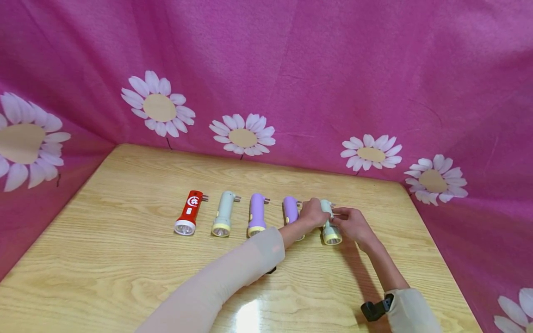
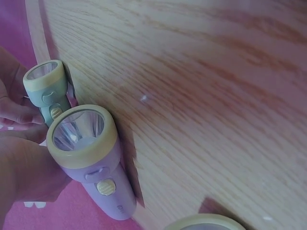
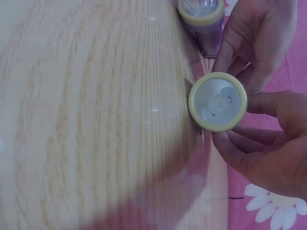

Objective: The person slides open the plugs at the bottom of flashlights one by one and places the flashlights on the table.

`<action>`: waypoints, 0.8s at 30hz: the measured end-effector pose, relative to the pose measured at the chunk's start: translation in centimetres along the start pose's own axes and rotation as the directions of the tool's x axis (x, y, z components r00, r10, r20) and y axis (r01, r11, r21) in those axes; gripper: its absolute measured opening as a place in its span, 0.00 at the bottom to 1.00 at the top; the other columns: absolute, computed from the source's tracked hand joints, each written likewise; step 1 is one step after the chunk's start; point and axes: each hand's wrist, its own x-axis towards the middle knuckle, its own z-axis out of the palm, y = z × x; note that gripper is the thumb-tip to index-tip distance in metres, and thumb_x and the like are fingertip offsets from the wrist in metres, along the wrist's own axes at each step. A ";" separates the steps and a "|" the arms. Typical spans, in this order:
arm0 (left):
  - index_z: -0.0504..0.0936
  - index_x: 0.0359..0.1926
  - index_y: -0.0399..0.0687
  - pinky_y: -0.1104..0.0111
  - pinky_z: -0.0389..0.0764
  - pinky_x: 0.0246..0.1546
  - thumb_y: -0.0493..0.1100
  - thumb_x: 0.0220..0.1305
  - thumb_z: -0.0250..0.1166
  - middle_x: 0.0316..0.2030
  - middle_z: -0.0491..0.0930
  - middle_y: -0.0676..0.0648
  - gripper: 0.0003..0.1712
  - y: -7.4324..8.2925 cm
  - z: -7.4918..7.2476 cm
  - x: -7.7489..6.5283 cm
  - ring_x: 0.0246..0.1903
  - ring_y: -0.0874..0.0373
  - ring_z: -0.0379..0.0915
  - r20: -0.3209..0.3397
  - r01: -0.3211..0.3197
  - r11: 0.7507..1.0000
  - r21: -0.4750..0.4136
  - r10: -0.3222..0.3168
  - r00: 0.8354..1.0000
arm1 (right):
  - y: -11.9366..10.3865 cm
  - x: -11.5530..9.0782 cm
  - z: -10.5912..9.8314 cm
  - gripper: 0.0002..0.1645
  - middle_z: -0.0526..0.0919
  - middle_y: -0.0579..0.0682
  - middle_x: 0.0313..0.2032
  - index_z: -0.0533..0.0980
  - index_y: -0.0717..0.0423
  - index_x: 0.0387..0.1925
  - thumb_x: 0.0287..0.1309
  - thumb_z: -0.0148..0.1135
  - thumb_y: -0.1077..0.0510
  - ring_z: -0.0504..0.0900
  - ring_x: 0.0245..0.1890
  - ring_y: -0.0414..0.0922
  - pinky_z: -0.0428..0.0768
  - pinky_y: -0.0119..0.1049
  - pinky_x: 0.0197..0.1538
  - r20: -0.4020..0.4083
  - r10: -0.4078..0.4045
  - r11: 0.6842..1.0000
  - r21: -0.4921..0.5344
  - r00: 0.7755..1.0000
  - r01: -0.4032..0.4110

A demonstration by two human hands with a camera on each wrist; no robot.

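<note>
At the right end of a row, a pale green flashlight with a cream rim lies on the table, its lens toward me. My left hand holds its body from the left, reaching over the neighbouring purple flashlight. From the right side, my right hand grips the same green flashlight between thumb and fingers. The right wrist view shows fingers of both hands about it, behind its round lens. In the left wrist view, the purple flashlight's yellow switch faces up, close beside my left hand.
Further left lie another purple flashlight, a second pale green flashlight and a red flashlight with a white rim. Metal plug prongs stick out at their far ends. A pink flowered cloth hangs behind the wooden table.
</note>
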 end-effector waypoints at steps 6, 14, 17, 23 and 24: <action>0.73 0.26 0.43 0.71 0.71 0.23 0.42 0.61 0.71 0.22 0.71 0.48 0.15 0.0 -0.2 -0.1 0.24 0.57 0.68 0.009 -0.004 1.000 -0.003 0.004 1.000 | 0.2 0.1 -0.1 0.26 0.77 0.74 0.53 0.66 0.79 0.62 0.70 0.56 0.64 0.80 0.51 0.56 0.82 0.36 0.46 0.006 0.011 1.000 0.009 1.000 -0.011; 0.73 0.25 0.44 0.71 0.72 0.23 0.43 0.61 0.71 0.22 0.71 0.48 0.15 0.1 -0.2 -0.1 0.24 0.57 0.68 0.016 -0.002 1.000 0.004 0.002 1.000 | 0.5 0.1 0.0 0.25 0.78 0.74 0.52 0.67 0.79 0.61 0.69 0.56 0.66 0.81 0.48 0.53 0.82 0.32 0.44 0.002 -0.012 0.999 0.030 1.000 0.012; 0.73 0.26 0.44 0.71 0.72 0.23 0.43 0.61 0.71 0.23 0.72 0.48 0.15 0.1 -0.2 0.0 0.24 0.57 0.69 0.019 0.001 1.000 0.013 -0.002 1.000 | 0.5 0.1 0.0 0.25 0.79 0.73 0.51 0.67 0.79 0.61 0.69 0.56 0.66 0.81 0.48 0.52 0.82 0.31 0.43 0.001 -0.017 0.999 0.027 1.000 0.017; 0.74 0.27 0.43 0.71 0.72 0.24 0.45 0.61 0.71 0.24 0.73 0.48 0.15 0.2 -0.2 0.2 0.25 0.57 0.69 0.021 0.001 0.999 0.043 -0.002 1.000 | 0.5 0.0 -0.1 0.24 0.79 0.73 0.51 0.68 0.80 0.61 0.69 0.56 0.66 0.81 0.48 0.52 0.81 0.30 0.43 -0.003 -0.017 1.000 0.025 1.000 0.017; 0.74 0.27 0.43 0.71 0.72 0.23 0.45 0.61 0.71 0.24 0.73 0.48 0.15 0.1 -0.2 0.2 0.24 0.57 0.69 0.022 0.001 0.999 0.044 -0.002 1.000 | 0.5 0.0 -0.1 0.24 0.79 0.73 0.51 0.68 0.80 0.61 0.69 0.56 0.66 0.81 0.48 0.52 0.81 0.30 0.43 -0.004 -0.016 1.000 0.024 1.000 0.016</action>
